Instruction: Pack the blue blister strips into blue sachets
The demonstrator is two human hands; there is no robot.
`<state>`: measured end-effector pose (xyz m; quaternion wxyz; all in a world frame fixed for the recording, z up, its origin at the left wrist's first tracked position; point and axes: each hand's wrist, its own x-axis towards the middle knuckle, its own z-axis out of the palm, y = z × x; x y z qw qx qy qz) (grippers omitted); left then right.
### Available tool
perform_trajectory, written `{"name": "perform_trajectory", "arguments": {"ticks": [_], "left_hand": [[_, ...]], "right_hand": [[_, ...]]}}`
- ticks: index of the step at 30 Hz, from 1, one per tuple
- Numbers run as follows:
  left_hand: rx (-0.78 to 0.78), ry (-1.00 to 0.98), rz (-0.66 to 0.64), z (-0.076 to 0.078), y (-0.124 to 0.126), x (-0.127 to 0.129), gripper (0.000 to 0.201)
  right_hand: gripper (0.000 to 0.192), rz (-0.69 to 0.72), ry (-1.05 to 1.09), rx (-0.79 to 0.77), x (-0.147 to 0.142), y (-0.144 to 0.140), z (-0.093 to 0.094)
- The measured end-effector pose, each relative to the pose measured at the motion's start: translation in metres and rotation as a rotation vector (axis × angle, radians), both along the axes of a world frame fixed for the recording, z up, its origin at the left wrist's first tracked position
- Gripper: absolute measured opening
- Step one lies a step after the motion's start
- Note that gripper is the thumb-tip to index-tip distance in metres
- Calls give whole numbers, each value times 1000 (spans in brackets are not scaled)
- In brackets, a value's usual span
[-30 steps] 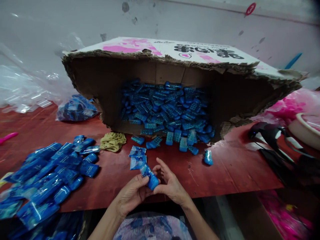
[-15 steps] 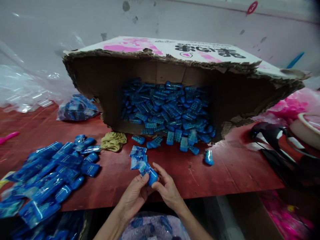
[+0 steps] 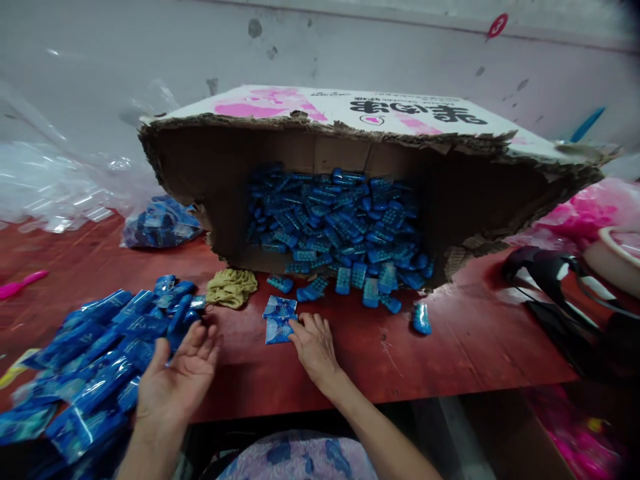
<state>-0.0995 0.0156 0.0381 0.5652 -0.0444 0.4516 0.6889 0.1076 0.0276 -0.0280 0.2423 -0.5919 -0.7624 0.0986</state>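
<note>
My left hand [image 3: 177,377] is held palm up with its fingers apart, nothing in it, at the right side of a pile of blue shiny packets [image 3: 103,363]. My right hand [image 3: 316,347] reaches over the table, its fingertips touching the right edge of a flat blue printed packet [image 3: 276,331]. A second flat packet [image 3: 278,307] lies just behind, overlapping it. Farther back are loose blue pieces with bumpy-looking faces [image 3: 313,289], some spilling from a heap [image 3: 340,213] inside the torn carton.
The torn cardboard carton [image 3: 470,193] lies open towards me on the red table [image 3: 360,360]. A crumpled yellowish cloth [image 3: 231,288] sits left of centre. One blue piece [image 3: 421,318] lies apart at right. A filled clear bag [image 3: 163,221] and a pink item [image 3: 23,285] are left.
Both hands held a blue piece together; now it is out of them. My left hand has moved left to the pile and opened. My right hand has moved onto the flat packets.
</note>
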Motion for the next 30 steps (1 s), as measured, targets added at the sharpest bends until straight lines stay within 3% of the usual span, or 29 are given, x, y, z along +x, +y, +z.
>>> {"name": "perform_trajectory", "arguments": {"ticks": [5, 9, 13, 16, 18, 21, 26, 30], "left_hand": [[-110, 112, -330, -31, -20, 53, 9], [-103, 293, -384, -43, -28, 88, 27], [-71, 310, -476, -44, -24, 98, 29], [-45, 289, -488, -44, -20, 100, 23], [-30, 277, -500, -45, -19, 101, 21], [-33, 319, -469, -48, -19, 107, 20], [-70, 342, -349, -53, -17, 122, 20], [-74, 228, -364, -55, -15, 133, 21]], "right_hand": [[19, -26, -72, 46, -5, 4, -9], [19, -9, -49, 73, 4, -11, 6], [19, 51, 91, 74, 10, -28, 24], [29, 1, 395, -19, 13, -29, 24], [35, -56, 691, -192, 14, -25, 18], [17, -47, 980, -437, 14, -18, 9], [19, -143, 918, -394, 7, -21, 1], [21, -244, 734, -269, 6, -27, 2]]}}
